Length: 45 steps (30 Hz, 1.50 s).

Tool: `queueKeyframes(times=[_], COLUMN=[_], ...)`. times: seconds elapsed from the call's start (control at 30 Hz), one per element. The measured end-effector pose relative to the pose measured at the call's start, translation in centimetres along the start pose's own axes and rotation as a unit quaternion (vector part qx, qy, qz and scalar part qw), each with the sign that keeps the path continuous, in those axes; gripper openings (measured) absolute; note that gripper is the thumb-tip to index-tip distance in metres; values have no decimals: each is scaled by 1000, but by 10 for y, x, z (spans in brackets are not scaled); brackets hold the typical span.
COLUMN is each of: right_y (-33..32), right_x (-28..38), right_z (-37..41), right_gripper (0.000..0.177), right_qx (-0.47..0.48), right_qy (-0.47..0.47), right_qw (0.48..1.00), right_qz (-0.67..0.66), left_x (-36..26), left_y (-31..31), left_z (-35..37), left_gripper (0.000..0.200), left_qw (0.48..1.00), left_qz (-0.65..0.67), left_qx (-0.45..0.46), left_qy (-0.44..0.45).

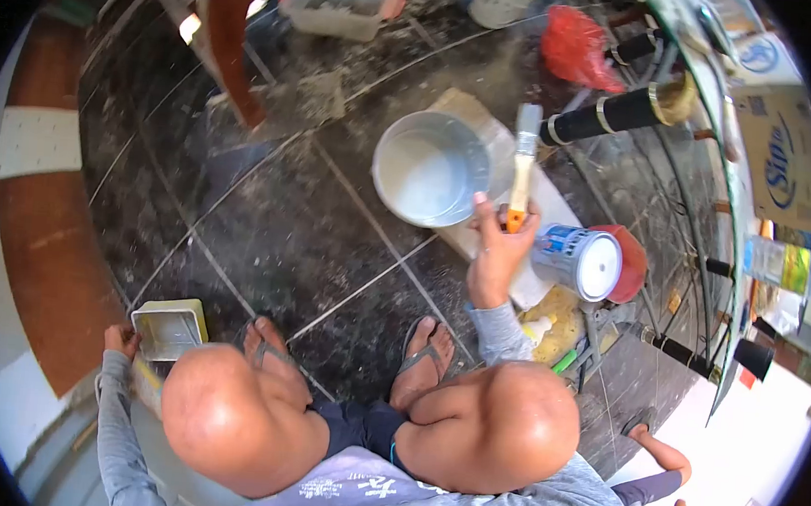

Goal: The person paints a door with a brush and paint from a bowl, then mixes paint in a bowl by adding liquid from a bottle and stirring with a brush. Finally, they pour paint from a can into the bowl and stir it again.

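Note:
My right hand (499, 264) is closed round the wooden handle of a paintbrush (524, 158), its bristles pointing away from me. Just left of the brush stands a round translucent tub (386, 195) with whitish liquid in it. A lidded paint can (558, 250) with a blue and white label is close beside my right hand. At the lower left, my left hand (121, 340) has its fingers curled at the edge of a small cream rectangular container (196, 318). The inside of that container looks greyish and stained.
A pale board (546, 192) lies under the tub on dark, dusty tiles (266, 234). To the right are a metal-framed rack (613, 115), a red plastic bag (580, 49) and a cardboard box (781, 152). A clear bin (340, 4) stands at the back. Another person's leg (664, 452) shows at lower right.

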State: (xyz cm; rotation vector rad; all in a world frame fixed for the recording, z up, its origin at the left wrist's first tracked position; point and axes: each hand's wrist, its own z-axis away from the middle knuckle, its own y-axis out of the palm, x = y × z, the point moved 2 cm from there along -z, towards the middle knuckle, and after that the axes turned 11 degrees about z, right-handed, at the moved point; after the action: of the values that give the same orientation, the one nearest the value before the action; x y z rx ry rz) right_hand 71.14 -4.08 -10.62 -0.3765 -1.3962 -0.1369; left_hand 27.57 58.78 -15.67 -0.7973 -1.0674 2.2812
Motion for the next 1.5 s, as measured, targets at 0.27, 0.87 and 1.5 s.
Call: queueKeyframes(times=[0.27,0.87,1.5], right_y=[0,-56,159], right_x=[1,7,44], right_z=[-18,-35,46], right_gripper=[61,59,10], right_qx=[11,-78,456], right_qy=[-21,-104,-548], right_qw=[999,982,430], right_qz=[-29,133,555], left_x=[-144,-387,-356], left_y=[39,145,134], left_z=[-133,-120,-103], left_gripper=[20,43,42], left_qw=[923,797,742], left_qz=[361,591,670], left_qx=[93,126,28], left_qy=[100,-20,2])
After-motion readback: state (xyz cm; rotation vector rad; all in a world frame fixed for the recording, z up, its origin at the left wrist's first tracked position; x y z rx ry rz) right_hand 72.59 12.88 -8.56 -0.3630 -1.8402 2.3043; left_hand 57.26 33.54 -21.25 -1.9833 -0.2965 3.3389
